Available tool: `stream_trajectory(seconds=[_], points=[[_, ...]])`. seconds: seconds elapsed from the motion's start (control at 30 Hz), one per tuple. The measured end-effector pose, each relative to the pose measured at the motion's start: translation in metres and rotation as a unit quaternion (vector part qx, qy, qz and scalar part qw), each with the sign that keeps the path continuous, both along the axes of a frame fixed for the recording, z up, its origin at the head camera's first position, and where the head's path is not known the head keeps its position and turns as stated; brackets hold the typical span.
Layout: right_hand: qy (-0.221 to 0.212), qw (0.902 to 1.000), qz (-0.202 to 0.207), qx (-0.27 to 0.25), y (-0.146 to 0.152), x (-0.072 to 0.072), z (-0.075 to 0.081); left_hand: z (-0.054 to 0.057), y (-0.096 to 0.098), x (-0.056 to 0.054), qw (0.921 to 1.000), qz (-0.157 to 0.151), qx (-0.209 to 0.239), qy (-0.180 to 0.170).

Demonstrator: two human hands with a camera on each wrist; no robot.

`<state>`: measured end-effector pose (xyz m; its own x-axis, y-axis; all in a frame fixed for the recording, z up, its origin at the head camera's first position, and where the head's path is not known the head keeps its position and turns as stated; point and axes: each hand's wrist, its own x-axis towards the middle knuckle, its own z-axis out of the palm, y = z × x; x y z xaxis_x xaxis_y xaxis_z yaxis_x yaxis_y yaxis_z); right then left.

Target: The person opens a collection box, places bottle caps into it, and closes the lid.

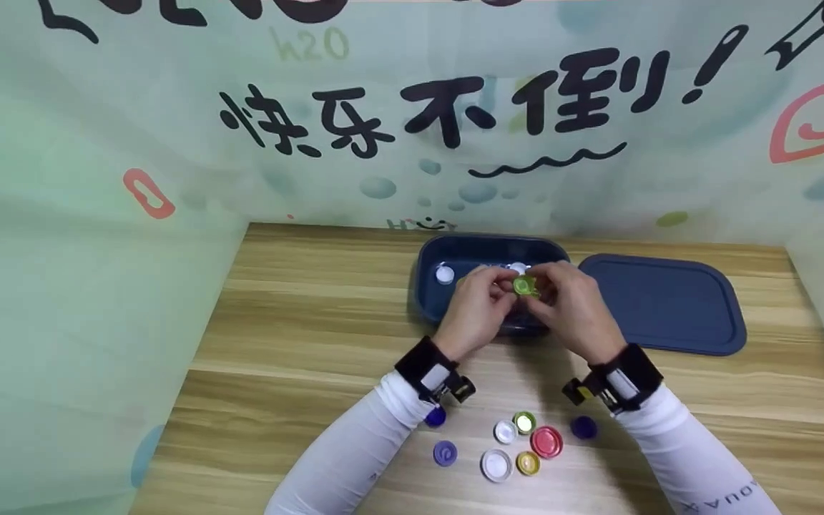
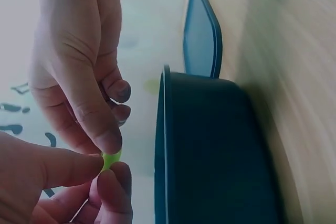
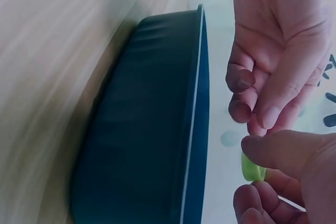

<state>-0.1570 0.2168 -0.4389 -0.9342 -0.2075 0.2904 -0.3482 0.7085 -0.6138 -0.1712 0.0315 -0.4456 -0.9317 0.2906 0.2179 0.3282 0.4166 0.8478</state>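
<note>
A small green bottle cap (image 1: 525,286) is between the fingertips of both hands, above the near part of a dark blue box (image 1: 423,300). My left hand (image 1: 478,307) pinches it from the left with thumb and forefinger. From the other side my right hand (image 1: 575,307) grips it between thumb and fingers, which partly cover it in the right wrist view. White caps lie inside the box, one a white cap (image 1: 445,275) at the left; the hands hide part of the inside. The left wrist view shows the cap (image 2: 111,160) level with the box's rim.
A flat blue lid (image 1: 662,304) lies right of the box. Between the forearms several loose caps are scattered: a red cap (image 1: 546,442), a yellow cap (image 1: 528,463), a purple cap (image 1: 445,453), a dark blue cap (image 1: 584,428), white ones and a green one. A printed curtain (image 1: 355,193) hangs behind.
</note>
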Motion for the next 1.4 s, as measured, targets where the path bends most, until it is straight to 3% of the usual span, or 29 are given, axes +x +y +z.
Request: stream_trajectory(seconds=[0.37,0.67,0.83,1.0,1.23,1.4], points=[[-0.050,0.9987,-0.008,0.002,0.000,-0.015,-0.010,-0.009,-0.001,-0.011,0.9984,-0.005,0.025,-0.051],[-0.066,0.9978,-0.010,-0.008,0.005,-0.010,-0.010,-0.011,-0.006,-0.011,0.9995,0.010,-0.024,-0.017],[-0.044,0.9990,-0.006,-0.009,0.008,0.004,-0.006,-0.005,-0.008,-0.003,0.9996,0.008,-0.010,0.024],[-0.010,0.9996,0.027,0.006,0.011,0.023,-0.005,0.000,-0.010,0.012,0.9988,-0.023,-0.005,0.044],[-0.015,0.9925,0.119,0.023,0.015,0.051,-0.008,0.000,-0.018,0.043,0.9920,-0.098,-0.076,0.024],[-0.049,0.9787,0.186,0.071,0.023,0.064,-0.020,-0.012,-0.025,0.057,0.9744,-0.157,-0.159,0.023]])
